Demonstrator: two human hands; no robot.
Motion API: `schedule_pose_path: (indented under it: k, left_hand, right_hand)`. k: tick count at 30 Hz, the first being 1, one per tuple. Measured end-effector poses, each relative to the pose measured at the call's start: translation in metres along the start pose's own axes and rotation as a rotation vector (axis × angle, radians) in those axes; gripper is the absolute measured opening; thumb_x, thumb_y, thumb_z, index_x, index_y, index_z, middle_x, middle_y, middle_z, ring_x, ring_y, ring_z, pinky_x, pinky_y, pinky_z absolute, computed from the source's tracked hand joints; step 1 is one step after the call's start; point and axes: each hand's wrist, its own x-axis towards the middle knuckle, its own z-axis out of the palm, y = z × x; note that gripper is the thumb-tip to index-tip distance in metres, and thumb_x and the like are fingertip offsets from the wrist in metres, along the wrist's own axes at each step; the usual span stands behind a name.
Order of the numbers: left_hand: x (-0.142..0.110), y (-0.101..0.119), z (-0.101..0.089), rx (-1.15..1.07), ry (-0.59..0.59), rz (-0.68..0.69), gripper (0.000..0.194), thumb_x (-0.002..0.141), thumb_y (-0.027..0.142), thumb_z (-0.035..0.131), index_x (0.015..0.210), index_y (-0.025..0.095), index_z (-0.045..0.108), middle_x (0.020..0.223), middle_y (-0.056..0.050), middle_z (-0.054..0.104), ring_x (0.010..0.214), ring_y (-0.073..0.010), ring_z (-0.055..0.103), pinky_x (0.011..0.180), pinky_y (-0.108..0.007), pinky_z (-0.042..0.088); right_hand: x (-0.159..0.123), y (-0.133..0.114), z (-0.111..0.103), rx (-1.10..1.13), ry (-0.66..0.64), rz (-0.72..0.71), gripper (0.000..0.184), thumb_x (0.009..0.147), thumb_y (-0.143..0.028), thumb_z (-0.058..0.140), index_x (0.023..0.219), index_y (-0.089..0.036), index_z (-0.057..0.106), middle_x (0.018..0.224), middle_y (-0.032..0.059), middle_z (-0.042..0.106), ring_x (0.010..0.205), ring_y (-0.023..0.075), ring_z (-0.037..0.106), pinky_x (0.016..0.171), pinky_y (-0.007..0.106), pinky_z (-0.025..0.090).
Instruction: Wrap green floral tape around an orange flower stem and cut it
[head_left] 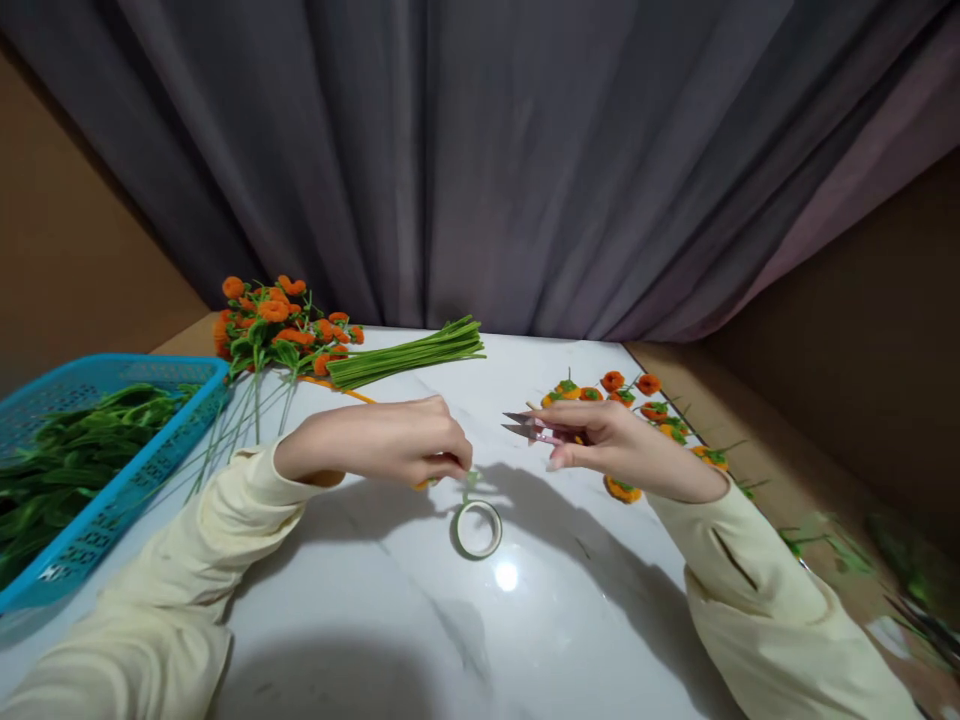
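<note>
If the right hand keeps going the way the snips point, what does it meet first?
The right hand aims its snips leftward; first in line looks to be the left hand, at its fingertips, though depth is unclear.

Orange flower heads, green stems, blue basket, pale green tape roll, white marbled table

Lighting: dim room, overhead source. Glare spot on glossy white table, near centre. Soft arm shadows beneath. Wide-angle bending at edges; near right corner blurred.
</note>
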Motion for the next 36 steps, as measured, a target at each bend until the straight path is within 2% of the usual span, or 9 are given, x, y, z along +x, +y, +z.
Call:
schedule_pose_path:
  k: [3, 7, 10, 14, 21, 36]
  left_hand:
    - [0.000, 0.002, 0.001, 0.007, -0.097, -0.060, 0.016, 0.086, 0.011, 0.049, 0.078, 0.015, 0.063, 0.069, -0.002, 0.061, 0.075, -0.0144, 0.054, 0.065, -0.021, 0.035]
    - [0.001, 0.003, 0.003, 0.015, -0.135, -0.080, 0.018, 0.084, 0.009, 0.048, 0.075, 0.015, 0.062, 0.067, -0.002, 0.059, 0.070, -0.0139, 0.053, 0.061, -0.022, 0.033]
    - [0.001, 0.003, 0.004, 0.010, -0.142, -0.072, 0.018, 0.083, 0.009, 0.047, 0.074, 0.015, 0.062, 0.068, -0.002, 0.059, 0.068, -0.0132, 0.052, 0.060, -0.022, 0.032]
    - [0.001, 0.004, 0.004, -0.003, -0.159, -0.072, 0.018, 0.082, 0.008, 0.047, 0.074, 0.015, 0.061, 0.065, -0.002, 0.058, 0.062, -0.0120, 0.049, 0.056, -0.022, 0.031]
    - [0.003, 0.002, 0.007, -0.032, -0.168, -0.030, 0.019, 0.082, 0.010, 0.045, 0.073, 0.015, 0.061, 0.063, -0.002, 0.057, 0.059, -0.0121, 0.049, 0.056, -0.022, 0.033]
    - [0.002, 0.000, 0.012, -0.033, -0.189, 0.011, 0.020, 0.084, 0.010, 0.045, 0.073, 0.015, 0.061, 0.065, -0.003, 0.059, 0.061, -0.0133, 0.050, 0.064, -0.024, 0.036]
  right_hand:
    - [-0.004, -0.001, -0.005, -0.062, -0.093, -0.079, 0.034, 0.084, -0.044, 0.059, 0.093, -0.013, 0.069, 0.070, 0.0031, 0.057, 0.061, 0.0104, 0.047, 0.058, 0.022, 0.037]
    - [-0.001, 0.001, -0.002, -0.045, -0.238, -0.185, 0.032, 0.090, -0.035, 0.052, 0.075, -0.011, 0.068, 0.059, 0.0007, 0.051, 0.055, 0.0081, 0.041, 0.057, 0.022, 0.035]
    - [0.006, 0.004, 0.004, -0.062, -0.304, -0.184, 0.031, 0.090, -0.033, 0.052, 0.073, -0.011, 0.067, 0.059, 0.0001, 0.051, 0.054, 0.0068, 0.041, 0.057, 0.022, 0.033]
    - [0.017, 0.008, 0.012, -0.038, -0.392, -0.150, 0.035, 0.086, -0.039, 0.056, 0.076, -0.009, 0.070, 0.061, 0.0014, 0.054, 0.054, 0.0070, 0.040, 0.053, 0.022, 0.031]
    - [0.026, 0.016, 0.023, 0.020, -0.396, -0.063, 0.044, 0.082, -0.050, 0.057, 0.080, -0.009, 0.071, 0.060, 0.0013, 0.053, 0.055, 0.0077, 0.038, 0.051, 0.022, 0.028]
    - [0.030, 0.017, 0.032, 0.223, -0.515, 0.036, 0.040, 0.078, -0.048, 0.061, 0.072, -0.010, 0.068, 0.057, -0.0024, 0.042, 0.057, 0.0074, 0.032, 0.050, 0.021, 0.028]
